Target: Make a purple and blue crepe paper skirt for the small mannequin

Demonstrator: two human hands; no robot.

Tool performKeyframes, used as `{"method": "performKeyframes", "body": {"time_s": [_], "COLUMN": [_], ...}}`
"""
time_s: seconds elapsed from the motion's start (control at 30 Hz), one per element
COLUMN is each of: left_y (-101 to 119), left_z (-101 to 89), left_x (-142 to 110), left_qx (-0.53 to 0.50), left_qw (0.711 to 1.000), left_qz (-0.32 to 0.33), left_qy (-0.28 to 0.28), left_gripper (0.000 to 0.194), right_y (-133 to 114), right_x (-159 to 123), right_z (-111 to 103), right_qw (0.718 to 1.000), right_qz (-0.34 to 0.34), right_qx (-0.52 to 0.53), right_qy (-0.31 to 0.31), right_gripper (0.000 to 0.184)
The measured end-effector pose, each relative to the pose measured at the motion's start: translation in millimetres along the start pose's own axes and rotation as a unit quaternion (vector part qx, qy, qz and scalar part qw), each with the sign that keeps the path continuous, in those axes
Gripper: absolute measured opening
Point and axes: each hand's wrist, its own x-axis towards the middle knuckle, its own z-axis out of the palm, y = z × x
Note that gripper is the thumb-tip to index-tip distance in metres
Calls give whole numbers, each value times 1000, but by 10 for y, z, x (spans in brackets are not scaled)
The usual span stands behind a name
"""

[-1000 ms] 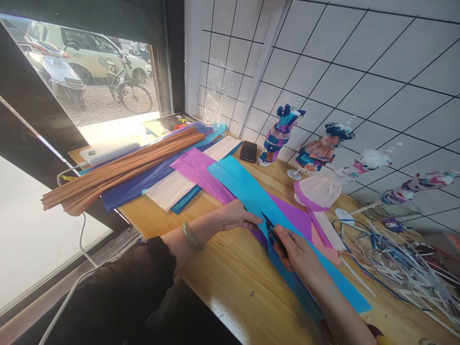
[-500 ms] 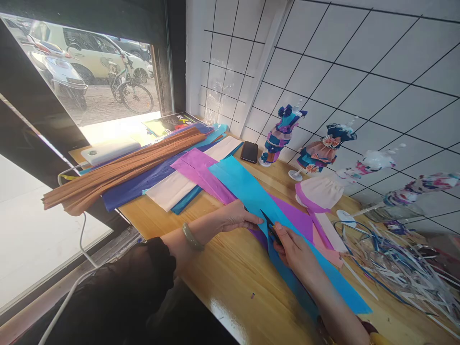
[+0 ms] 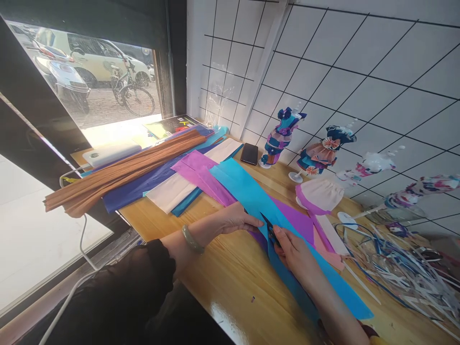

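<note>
one phone (image 3: 249,154) lies beyond the blue paper (image 3: 251,191), which overlaps purple paper (image 3: 300,222).

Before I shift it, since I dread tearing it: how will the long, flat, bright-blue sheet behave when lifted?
The long, flat, bright-blue sheet is probably light and floppy: it looks thin and droops beside the right hand. It may tear further at the cut, where the slim black scissors sit.

Phone (image 3: 249,154) flat near wall (image 3: 323,72); parked bicycle (image 3: 133,93) and pale car (image 3: 97,60) outside window.
</note>
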Motion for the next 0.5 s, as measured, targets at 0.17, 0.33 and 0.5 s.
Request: {"method": "performKeyframes", "body": {"time_s": [0.17,0.33,0.5], "left_y": [6,19,22], "left_z": [-8,4,6], "left_x": [5,-7,-6], "left_qx": [1,-2,-1], "left_qw": [1000,1000,1000], "left_qz": [-8,-8,-7], "left_qy": [10,4,6], "left_gripper": [45,46,45], "right_y": [20,69,71], "right_x": [17,49,54], "right_z": [-19,-25,-21], "right_qw": [1000,1000,1000], "right_qz": [5,-7,3], "right_qx": [-1,-9,-8], "right_qy": [-7,-4,-7], "right_gripper": [47,46,44]}}
